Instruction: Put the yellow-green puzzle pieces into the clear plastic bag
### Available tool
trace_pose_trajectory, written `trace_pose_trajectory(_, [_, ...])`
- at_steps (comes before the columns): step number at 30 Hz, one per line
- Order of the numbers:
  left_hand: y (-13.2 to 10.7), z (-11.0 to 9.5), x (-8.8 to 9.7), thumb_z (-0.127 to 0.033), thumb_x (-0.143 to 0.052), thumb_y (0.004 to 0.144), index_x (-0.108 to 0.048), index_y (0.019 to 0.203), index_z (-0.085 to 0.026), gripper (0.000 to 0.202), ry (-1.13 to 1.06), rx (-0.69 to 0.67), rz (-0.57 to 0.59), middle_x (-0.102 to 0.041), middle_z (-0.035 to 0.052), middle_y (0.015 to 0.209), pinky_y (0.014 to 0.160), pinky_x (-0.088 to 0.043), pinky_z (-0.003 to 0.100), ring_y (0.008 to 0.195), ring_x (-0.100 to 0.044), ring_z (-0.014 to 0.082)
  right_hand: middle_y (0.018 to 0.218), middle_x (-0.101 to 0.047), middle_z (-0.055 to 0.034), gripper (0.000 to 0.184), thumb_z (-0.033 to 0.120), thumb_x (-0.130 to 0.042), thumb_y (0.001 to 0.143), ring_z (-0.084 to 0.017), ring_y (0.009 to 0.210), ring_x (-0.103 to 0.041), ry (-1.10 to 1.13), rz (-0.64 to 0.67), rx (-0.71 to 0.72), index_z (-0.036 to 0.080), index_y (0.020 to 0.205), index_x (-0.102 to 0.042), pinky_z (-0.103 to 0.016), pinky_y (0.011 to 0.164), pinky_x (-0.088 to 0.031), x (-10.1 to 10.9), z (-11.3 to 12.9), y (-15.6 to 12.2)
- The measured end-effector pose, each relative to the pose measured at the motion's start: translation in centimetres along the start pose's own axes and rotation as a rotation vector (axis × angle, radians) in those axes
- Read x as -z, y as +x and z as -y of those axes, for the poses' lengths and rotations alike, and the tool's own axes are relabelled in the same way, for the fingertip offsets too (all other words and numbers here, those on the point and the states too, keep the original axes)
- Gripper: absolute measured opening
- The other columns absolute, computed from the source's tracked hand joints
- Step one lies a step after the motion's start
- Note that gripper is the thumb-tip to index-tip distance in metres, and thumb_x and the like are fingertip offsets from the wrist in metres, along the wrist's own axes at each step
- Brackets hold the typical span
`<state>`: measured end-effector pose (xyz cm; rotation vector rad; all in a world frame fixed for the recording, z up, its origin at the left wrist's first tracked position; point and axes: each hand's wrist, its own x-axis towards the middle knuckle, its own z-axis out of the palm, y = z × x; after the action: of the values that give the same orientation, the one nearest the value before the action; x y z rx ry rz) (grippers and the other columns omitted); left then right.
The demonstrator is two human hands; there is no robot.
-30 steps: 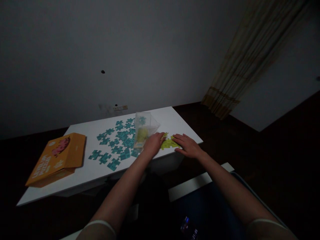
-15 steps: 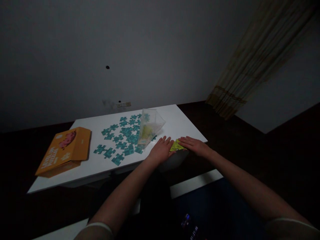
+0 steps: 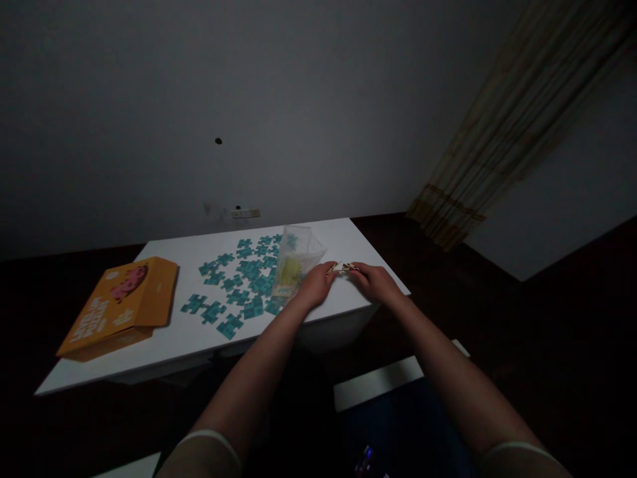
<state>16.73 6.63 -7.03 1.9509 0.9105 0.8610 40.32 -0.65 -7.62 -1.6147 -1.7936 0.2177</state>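
My left hand (image 3: 318,282) and my right hand (image 3: 374,280) grip opposite ends of a small joined set of puzzle pieces (image 3: 343,267). The set is raised and tilted, so a pale side and its edges face me, over the right part of the white table (image 3: 343,232). Fingers of both hands are closed on it, and their tips are partly hidden. Just left of my left hand lies a clear plastic bag (image 3: 302,242) with something yellow-green inside. Many loose teal puzzle pieces (image 3: 249,269) spread left of the bag, some partly under it.
An orange puzzle box (image 3: 119,309) with an open flap lies at the table's left end. A wall with a socket strip (image 3: 245,214) rises behind the table, and a curtain (image 3: 462,179) hangs at the right. A lit device screen (image 3: 365,458) shows low down.
Both hands went from lying flat on the yellow-green pieces at the table's front edge to gripping them at the sides. The pieces are now lifted and tilted. The view shifted slightly.
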Motion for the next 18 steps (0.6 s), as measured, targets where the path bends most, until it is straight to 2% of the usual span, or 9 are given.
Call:
trace_pose_trajectory(3, [0.8,0.1,-2.0,-0.028,-0.067,0.107,-0.079,0.135,-0.019,0.032,-0.096,0.052,-0.109,-0.078,0.0166,0.146,0.126,-0.050,0.047,0.139,-0.071,0.0324,0.120,-0.088,-0.0112,0.037,0.050,-0.063,0.107,-0.034,0.105,-0.082,0.116,-0.163,-0.121,0.028,0.124,-0.087,-0.044,0.094,-0.061,-1.4,0.7,0.7])
trace_pose_trajectory(5, [1.3,0.0,-3.5,-0.031,-0.066,0.108,-0.079,0.132,-0.020,0.029,-0.179,0.096,-0.170,-0.080,0.0158,0.142,0.121,-0.055,0.045,0.133,-0.074,0.0309,0.113,-0.088,-0.0123,0.041,0.056,-0.063,0.105,-0.033,0.101,-0.080,0.210,-0.316,-0.224,0.025,0.116,-0.087,-0.044,0.092,-0.061,-2.7,1.2,1.3])
trace_pose_trajectory(8, [1.7,-0.1,-5.4,-0.039,-0.061,0.111,-0.081,0.117,-0.019,0.029,-0.313,0.186,-0.213,-0.085,0.0137,0.115,0.092,-0.067,0.040,0.098,-0.082,0.0266,0.102,-0.085,-0.0116,0.050,0.068,-0.067,0.099,-0.030,0.093,-0.078,0.485,-0.614,-0.402,0.021,0.106,-0.083,-0.042,0.085,-0.062,-5.0,1.7,2.4])
trace_pose_trajectory(10, [1.9,0.1,-6.2,-0.045,-0.059,0.112,-0.080,0.106,-0.017,0.035,-0.398,0.252,-0.231,-0.084,0.0115,0.099,0.071,-0.066,0.035,0.076,-0.078,0.0225,0.097,-0.083,-0.0089,0.055,0.073,-0.070,0.095,-0.026,0.085,-0.077,0.745,-0.764,-0.491,0.020,0.105,-0.078,-0.039,0.078,-0.064,-6.5,1.8,3.2])
trace_pose_trajectory(12, [2.1,0.3,-6.4,-0.050,-0.063,0.110,-0.079,0.102,-0.016,0.038,-0.472,0.305,-0.251,-0.082,0.0103,0.093,0.060,-0.063,0.031,0.066,-0.075,0.0196,0.096,-0.082,-0.0067,0.054,0.073,-0.072,0.092,-0.024,0.082,-0.077,0.951,-0.824,-0.531,0.021,0.106,-0.075,-0.039,0.076,-0.065,-7.5,1.7,3.9])
trace_pose_trajectory(14, [2.1,0.6,-6.2,-0.053,-0.071,0.105,-0.078,0.100,-0.016,0.039,-0.536,0.337,-0.246,-0.081,0.0093,0.090,0.056,-0.061,0.030,0.062,-0.072,0.0177,0.098,-0.082,-0.0063,0.052,0.072,-0.074,0.091,-0.023,0.082,-0.078,1.037,-0.835,-0.533,0.022,0.108,-0.074,-0.039,0.077,-0.065,-7.9,1.4,4.3])
trace_pose_trajectory(16, [2.1,0.8,-5.9,-0.055,-0.081,0.098,-0.078,0.095,-0.015,0.041,-0.585,0.355,-0.215,-0.080,0.0089,0.085,0.054,-0.061,0.030,0.058,-0.071,0.0169,0.100,-0.082,-0.0071,0.054,0.072,-0.072,0.092,-0.023,0.084,-0.078,0.998,-0.831,-0.515,0.021,0.109,-0.074,-0.038,0.079,-0.065,-7.8,1.0,4.5])
trace_pose_trajectory(18, [2.1,0.9,-5.6,-0.056,-0.086,0.094,-0.079,0.093,-0.014,0.043,-0.619,0.363,-0.182,-0.080,0.0096,0.083,0.053,-0.062,0.030,0.057,-0.070,0.0173,0.102,-0.083,-0.0081,0.058,0.076,-0.068,0.094,-0.024,0.086,-0.077,0.851,-0.792,-0.483,0.020,0.111,-0.075,-0.037,0.079,-0.063,-7.4,0.7,4.4])
